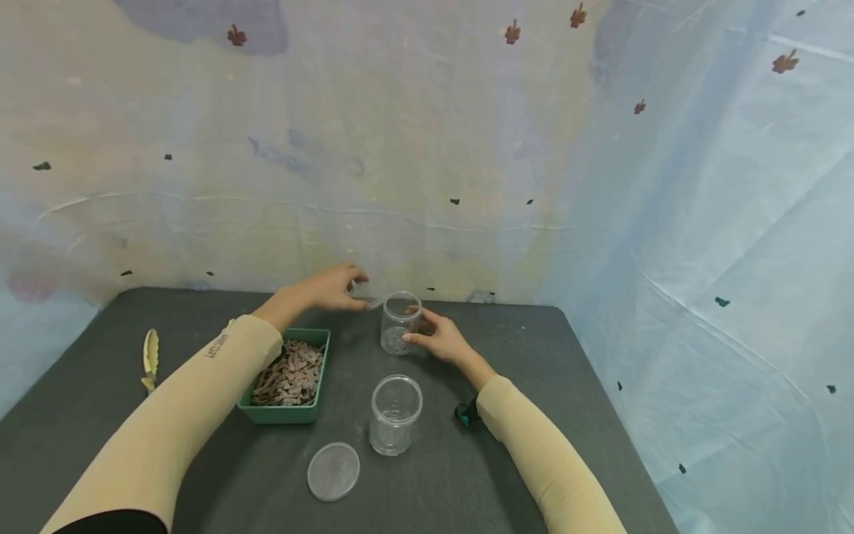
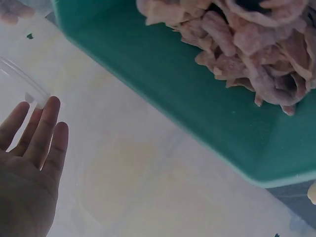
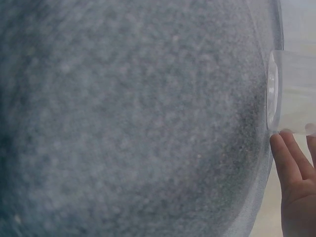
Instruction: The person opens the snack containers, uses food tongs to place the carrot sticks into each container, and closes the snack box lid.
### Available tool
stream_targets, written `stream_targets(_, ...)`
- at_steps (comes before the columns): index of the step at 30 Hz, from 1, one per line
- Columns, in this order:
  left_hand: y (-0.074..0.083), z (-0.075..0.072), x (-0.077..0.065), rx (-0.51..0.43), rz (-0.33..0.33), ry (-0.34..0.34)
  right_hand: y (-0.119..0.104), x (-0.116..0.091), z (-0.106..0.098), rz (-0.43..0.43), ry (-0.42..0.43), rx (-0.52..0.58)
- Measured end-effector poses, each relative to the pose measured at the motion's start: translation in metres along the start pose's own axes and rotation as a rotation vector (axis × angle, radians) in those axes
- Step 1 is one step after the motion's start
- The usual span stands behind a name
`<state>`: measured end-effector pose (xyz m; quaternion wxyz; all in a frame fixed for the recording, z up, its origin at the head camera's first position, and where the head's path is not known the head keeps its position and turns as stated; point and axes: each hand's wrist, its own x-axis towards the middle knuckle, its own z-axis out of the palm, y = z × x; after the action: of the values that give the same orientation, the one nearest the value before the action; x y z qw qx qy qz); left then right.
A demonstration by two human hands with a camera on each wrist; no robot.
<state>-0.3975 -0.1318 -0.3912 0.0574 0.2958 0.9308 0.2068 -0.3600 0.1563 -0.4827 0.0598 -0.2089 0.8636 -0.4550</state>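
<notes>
The far clear jar [image 1: 401,320] stands upright on the dark tabletop [image 1: 514,337], with the right hand [image 1: 442,337] gripping its side, thumb and fingers curved partway round. Just beside its rim, the left hand [image 1: 331,288] holds a small clear lid [image 1: 376,304] at its fingertips, fingers loosely spread. Nearer stand a second clear jar [image 1: 395,415] and, flat beside it, a round lid [image 1: 333,472]. Left of them sit a green tray [image 1: 283,414] of brownish-grey pieces [image 1: 291,374] and yellow-handled tongs [image 1: 150,356].
</notes>
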Motion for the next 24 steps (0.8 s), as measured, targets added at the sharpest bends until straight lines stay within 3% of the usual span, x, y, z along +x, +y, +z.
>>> stream_targets(4,-0.002,0.003,0.001,0.059,-0.001,-0.045,0.0,-0.001,0.0,0.005,-0.002,-0.002)
stream_targets(11,-0.011,0.009,-0.001,0.142,0.053,-0.132,0.001,0.0,-0.001,-0.008,-0.02,-0.017)
stream_targets(24,-0.024,0.021,-0.008,0.218,0.073,-0.206,0.005,-0.001,-0.003,-0.01,-0.012,-0.032)
